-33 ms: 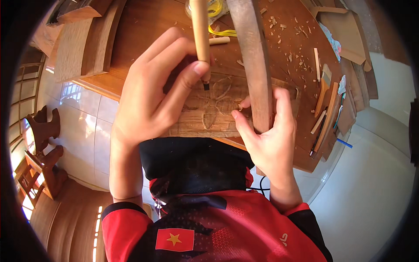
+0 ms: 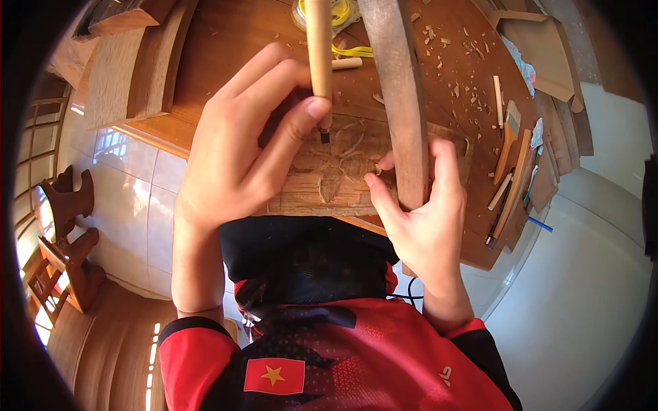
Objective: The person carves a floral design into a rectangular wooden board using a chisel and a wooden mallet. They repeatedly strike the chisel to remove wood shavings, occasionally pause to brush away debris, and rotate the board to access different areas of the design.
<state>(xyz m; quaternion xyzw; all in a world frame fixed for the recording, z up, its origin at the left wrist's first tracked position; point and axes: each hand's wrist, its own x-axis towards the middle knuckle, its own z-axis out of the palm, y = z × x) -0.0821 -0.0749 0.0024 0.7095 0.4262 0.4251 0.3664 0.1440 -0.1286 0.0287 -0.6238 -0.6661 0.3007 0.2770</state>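
My left hand [image 2: 236,140] is closed around a wood carving chisel [image 2: 319,51], thumb pressed to its pale round handle. The chisel stands nearly upright, its dark metal end above a carved wooden board [image 2: 298,186]. Raised leaf or petal shapes show in the board's middle. A long, thick wooden bar [image 2: 399,89] rises from my right hand [image 2: 432,216], its lower end lodged between thumb and fingers. The thumb and a fingertip of that hand come close together left of the bar, at a small pale chip [image 2: 377,168] by the carving. Part of the board is hidden behind both hands.
Wood shavings [image 2: 473,96] lie scattered over the brown table [image 2: 233,41]. A brush [image 2: 507,140] and several slim tools sit at the right edge. Curved wood blocks [image 2: 133,75] stand at the far left, and a yellow tape roll [image 2: 336,14] at the back.
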